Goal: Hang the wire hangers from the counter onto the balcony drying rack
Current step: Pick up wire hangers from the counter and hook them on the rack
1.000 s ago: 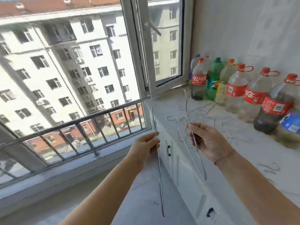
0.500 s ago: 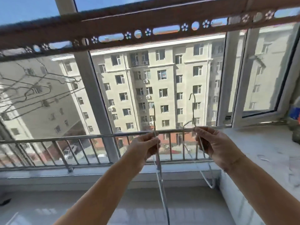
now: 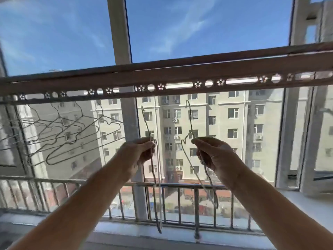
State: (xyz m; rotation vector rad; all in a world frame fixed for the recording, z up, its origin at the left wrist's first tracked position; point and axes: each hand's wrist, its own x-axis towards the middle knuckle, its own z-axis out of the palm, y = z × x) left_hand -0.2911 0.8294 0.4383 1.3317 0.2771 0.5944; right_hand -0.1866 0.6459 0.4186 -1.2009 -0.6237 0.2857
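The left hand [image 3: 139, 153] is gripping a wire hanger [image 3: 153, 170] with its fingers closed around the neck, just below the hook. The hanger is hanging edge-on, its thin body trailing straight down past the wrist, its hook pointing up and standing free of the bar above. Beside it, a little apart, the right hand [image 3: 215, 155] is pinching a second wire hanger [image 3: 200, 175] the same way, fingers closed at the shoulder; this hook is also rising above the knuckles and touching nothing.

Directly above both hands, the drying rack bar [image 3: 162, 73] is running across the view, a brown rail with a row of round and flower-shaped holes along its lower edge. Both hooks are sitting just below those holes.

Far out to the side of the left hand, a cluster of hung hangers [image 3: 59, 134] is dangling from the same bar, overlapping one another.

Below the hands, a metal railing [image 3: 180, 186] is crossing in front of the window glass. Beyond the right forearm, a pale table edge [image 3: 310, 202] is showing under the window frame.
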